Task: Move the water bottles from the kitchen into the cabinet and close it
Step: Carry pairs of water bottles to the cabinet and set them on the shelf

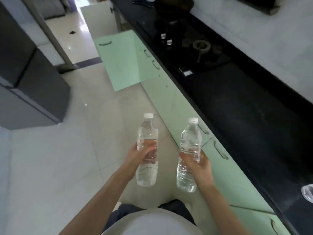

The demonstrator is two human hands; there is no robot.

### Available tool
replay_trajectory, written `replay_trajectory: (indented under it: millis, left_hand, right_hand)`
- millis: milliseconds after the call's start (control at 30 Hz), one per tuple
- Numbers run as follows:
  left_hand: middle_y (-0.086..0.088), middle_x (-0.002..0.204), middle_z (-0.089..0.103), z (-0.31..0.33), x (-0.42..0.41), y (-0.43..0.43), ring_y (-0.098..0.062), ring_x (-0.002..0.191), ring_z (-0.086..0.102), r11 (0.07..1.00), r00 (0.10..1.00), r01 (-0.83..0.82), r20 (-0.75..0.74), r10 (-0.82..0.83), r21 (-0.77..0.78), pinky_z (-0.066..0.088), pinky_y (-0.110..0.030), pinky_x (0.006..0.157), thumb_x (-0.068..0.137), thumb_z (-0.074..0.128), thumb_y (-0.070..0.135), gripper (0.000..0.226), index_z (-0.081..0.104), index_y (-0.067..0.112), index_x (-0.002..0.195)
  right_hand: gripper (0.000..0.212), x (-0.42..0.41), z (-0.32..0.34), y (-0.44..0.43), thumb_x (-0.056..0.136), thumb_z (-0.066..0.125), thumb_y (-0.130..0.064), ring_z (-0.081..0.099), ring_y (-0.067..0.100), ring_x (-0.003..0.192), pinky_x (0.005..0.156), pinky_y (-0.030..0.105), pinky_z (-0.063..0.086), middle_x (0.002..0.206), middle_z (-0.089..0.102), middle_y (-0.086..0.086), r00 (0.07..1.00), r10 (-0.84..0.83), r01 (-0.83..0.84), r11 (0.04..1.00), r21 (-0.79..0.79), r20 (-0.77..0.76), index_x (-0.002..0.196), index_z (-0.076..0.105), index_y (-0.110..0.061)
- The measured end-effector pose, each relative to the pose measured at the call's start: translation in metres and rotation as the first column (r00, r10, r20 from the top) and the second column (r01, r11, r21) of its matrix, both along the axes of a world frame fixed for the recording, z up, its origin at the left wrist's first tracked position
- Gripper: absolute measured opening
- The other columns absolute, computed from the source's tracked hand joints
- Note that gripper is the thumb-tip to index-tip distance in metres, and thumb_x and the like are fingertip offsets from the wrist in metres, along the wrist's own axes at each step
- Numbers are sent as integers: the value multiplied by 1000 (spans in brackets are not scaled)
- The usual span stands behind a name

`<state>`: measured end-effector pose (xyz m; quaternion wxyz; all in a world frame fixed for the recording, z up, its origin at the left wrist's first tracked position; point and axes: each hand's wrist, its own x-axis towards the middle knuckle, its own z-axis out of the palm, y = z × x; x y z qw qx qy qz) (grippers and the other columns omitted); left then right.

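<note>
I hold two clear water bottles with white caps, both upright above the floor. My left hand (pixel 137 156) grips the left bottle (pixel 147 133) around its middle. Around the lower half of the right bottle (pixel 190 141) closes my right hand (pixel 200 164). Ahead, a mint-green cabinet door (pixel 118 61) stands swung open into the aisle, its handle near the top. The inside of that cabinet is hidden from here. Another clear bottle (pixel 308 192) pokes in at the right edge, on the counter.
A black countertop (pixel 237 102) runs along the right above mint-green cabinet fronts (pixel 225 167) with handles. A stove burner (pixel 201 45) sits on it farther ahead. A dark grey unit (pixel 33 85) stands at the left. Pale tiled floor (pixel 59 158) lies between them, leading to a doorway.
</note>
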<state>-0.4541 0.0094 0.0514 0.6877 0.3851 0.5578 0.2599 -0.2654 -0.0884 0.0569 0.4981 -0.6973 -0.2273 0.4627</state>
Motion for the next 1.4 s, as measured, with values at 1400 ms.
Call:
replay_trajectory:
  millis: [1400]
  left_hand:
    - [-15, 84, 72, 11, -532, 479, -26, 76, 71, 759, 760, -649, 41, 648, 39, 58, -31, 65, 86, 73, 25, 25, 68, 4, 98]
  right_hand:
    - [31, -507, -9, 648, 79, 80, -20, 73, 21, 72, 64, 33, 61, 91, 73, 12, 784, 621, -621, 784, 1, -13, 105, 65, -11]
